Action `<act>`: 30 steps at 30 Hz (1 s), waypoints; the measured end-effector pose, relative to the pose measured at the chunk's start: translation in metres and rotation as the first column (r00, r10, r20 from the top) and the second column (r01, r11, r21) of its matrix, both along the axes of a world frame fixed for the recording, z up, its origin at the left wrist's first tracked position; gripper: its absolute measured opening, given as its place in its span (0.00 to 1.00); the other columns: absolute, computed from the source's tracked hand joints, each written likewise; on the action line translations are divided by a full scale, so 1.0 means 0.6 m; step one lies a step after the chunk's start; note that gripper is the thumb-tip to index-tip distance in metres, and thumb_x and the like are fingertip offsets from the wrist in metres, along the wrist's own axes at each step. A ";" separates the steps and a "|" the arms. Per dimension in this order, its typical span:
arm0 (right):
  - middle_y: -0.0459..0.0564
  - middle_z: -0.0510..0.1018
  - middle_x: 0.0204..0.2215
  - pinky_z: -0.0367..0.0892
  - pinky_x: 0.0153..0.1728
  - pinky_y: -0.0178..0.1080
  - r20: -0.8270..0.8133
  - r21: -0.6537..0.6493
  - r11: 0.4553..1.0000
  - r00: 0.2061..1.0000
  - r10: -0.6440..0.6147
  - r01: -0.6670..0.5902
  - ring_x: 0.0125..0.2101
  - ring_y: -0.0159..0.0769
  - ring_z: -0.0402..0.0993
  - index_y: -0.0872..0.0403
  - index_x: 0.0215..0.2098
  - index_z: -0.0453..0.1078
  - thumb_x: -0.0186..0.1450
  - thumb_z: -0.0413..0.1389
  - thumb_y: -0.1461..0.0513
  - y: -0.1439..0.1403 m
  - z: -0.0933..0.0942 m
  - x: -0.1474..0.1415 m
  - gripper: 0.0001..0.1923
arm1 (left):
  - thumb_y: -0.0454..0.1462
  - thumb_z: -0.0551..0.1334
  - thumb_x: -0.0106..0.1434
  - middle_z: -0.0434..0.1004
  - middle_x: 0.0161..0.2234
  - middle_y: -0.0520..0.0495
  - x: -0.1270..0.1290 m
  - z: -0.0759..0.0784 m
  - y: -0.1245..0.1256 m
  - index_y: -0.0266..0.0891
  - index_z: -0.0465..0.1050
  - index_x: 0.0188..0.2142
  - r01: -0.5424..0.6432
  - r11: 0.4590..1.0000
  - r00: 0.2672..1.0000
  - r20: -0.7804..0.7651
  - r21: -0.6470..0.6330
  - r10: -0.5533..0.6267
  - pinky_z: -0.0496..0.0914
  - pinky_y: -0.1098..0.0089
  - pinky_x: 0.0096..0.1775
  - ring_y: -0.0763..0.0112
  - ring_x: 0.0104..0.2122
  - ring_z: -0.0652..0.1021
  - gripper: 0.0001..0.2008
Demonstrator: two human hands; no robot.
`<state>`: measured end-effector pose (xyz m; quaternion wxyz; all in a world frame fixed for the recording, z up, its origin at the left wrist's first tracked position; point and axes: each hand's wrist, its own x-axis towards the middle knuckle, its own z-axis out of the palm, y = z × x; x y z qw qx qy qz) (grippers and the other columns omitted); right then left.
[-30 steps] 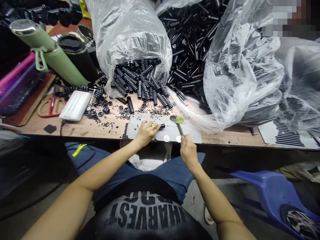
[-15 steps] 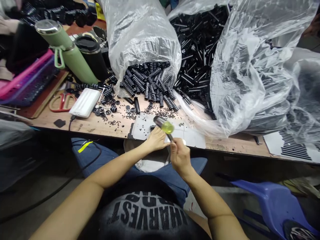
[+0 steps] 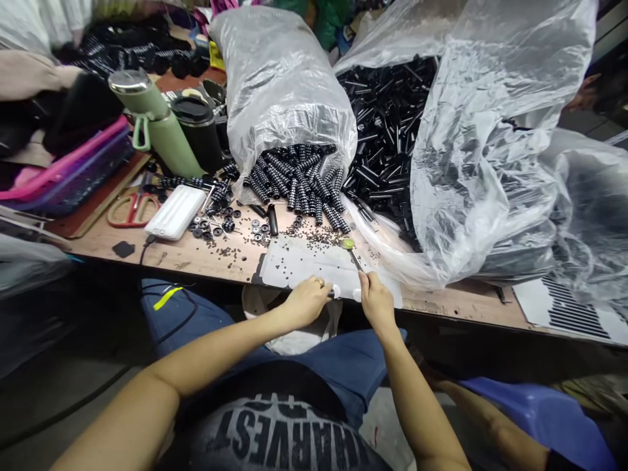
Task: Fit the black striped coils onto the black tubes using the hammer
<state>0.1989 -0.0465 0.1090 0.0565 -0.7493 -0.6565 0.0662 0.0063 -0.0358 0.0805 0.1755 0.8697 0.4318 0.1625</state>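
My right hand (image 3: 377, 302) is closed around the handle of a small mallet (image 3: 348, 244). Its yellow-green face shows low over the far edge of a white sheet (image 3: 294, 258) on the bench. My left hand (image 3: 308, 302) is closed on a small black tube (image 3: 332, 294) near the bench's front edge; only one end of the tube pokes out past the fingers. Beyond both hands, tiny dark rings (image 3: 318, 237) are strewn about. Behind them, ribbed black rollers (image 3: 299, 180) spill from a clear plastic bag (image 3: 289, 85).
Plain black tubes (image 3: 377, 137) fill another bag at the back. A white power bank (image 3: 176, 212), red scissors (image 3: 132, 209), a green flask (image 3: 169, 137) and a black tumbler (image 3: 199, 134) stand or lie left. Another person's limb (image 3: 495, 418) crosses by a blue chair (image 3: 554, 412).
The mallet has dropped away from over my left hand, toward the back right. My left hand has drawn the black tube back to the bench's front edge. The other person's limb has appeared.
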 end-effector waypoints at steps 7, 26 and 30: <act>0.54 0.74 0.35 0.57 0.35 0.37 0.110 0.158 0.982 0.990 0.084 -0.100 0.38 0.41 0.68 0.55 0.36 0.68 0.71 0.43 0.53 0.031 -0.046 0.042 0.18 | 0.26 0.48 0.63 0.67 0.51 0.27 -0.059 0.012 0.256 0.30 0.66 0.55 -0.400 0.885 0.916 0.077 0.240 0.394 0.64 0.50 0.48 0.49 0.52 0.68 0.21; 0.57 0.80 0.38 0.67 0.42 0.39 -0.491 0.177 0.983 0.870 0.044 0.051 0.40 0.39 0.75 0.59 0.39 0.73 0.65 0.50 0.57 0.263 0.032 0.069 0.15 | 0.43 0.56 0.65 0.73 0.30 0.46 -0.065 0.045 0.216 0.37 0.69 0.40 -0.238 0.961 0.789 0.548 -0.143 0.277 0.69 0.67 0.34 0.67 0.29 0.74 0.12; 0.55 0.80 0.34 0.71 0.35 0.39 -0.787 0.126 0.983 0.590 0.182 -0.135 0.34 0.37 0.77 0.59 0.40 0.71 0.65 0.49 0.48 0.190 0.024 -0.014 0.23 | 0.49 0.62 0.59 0.66 0.20 0.56 -0.028 0.043 0.166 0.37 0.67 0.40 0.002 0.822 0.389 0.758 -0.570 0.524 0.63 0.75 0.22 0.76 0.18 0.68 0.18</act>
